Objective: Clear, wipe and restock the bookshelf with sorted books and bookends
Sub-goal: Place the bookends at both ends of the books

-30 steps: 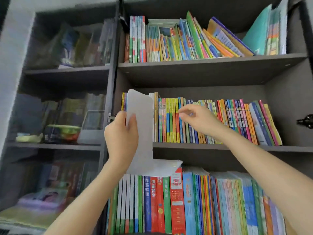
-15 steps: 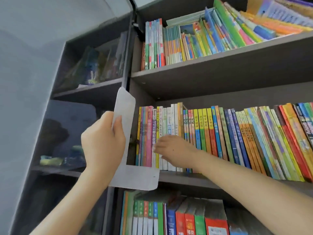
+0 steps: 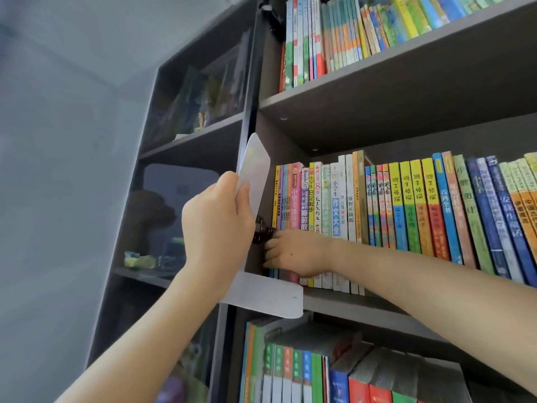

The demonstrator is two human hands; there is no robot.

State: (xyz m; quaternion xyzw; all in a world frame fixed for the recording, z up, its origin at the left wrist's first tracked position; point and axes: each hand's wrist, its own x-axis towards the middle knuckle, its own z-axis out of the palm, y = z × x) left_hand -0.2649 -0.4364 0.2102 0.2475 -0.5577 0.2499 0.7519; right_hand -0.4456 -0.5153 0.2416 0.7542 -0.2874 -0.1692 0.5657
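The bookshelf (image 3: 406,97) fills the head view. Three stocked levels are visible. The compartment (image 3: 186,117) left of the vertical side panel holds blurred items that cannot be identified.

The middle shelf (image 3: 363,305) carries the row of books (image 3: 406,205). The spines stand upright at the left end and lean increasingly toward the right edge of the shelf. A narrow gap separates the first spine from the side panel.

The bookend (image 3: 255,181) is a white L-shaped plate. It is not yet seated. It hangs in front of the left end of the middle shelf, with the upright plate vertical and the base plate pointing right, level with the shelf's front edge. This orientation probably lets the base slide under the first books, so that their weight anchors it.

The left hand (image 3: 218,225) grips the upright plate at mid-height. The thumb lies across the front face and the palm wraps the outer edge, which keeps the plate square to the shelf.

The right hand (image 3: 293,251) rests on the lower spines at the left end of the row, with its fingers curled toward the gap. Whether the fingers hook round the outermost cover or only press on it cannot be determined. The likely purpose is to shift or steady these books so that the bookend can enter.

A dark hinge (image 3: 261,231) sits on the side panel, between the two hands.
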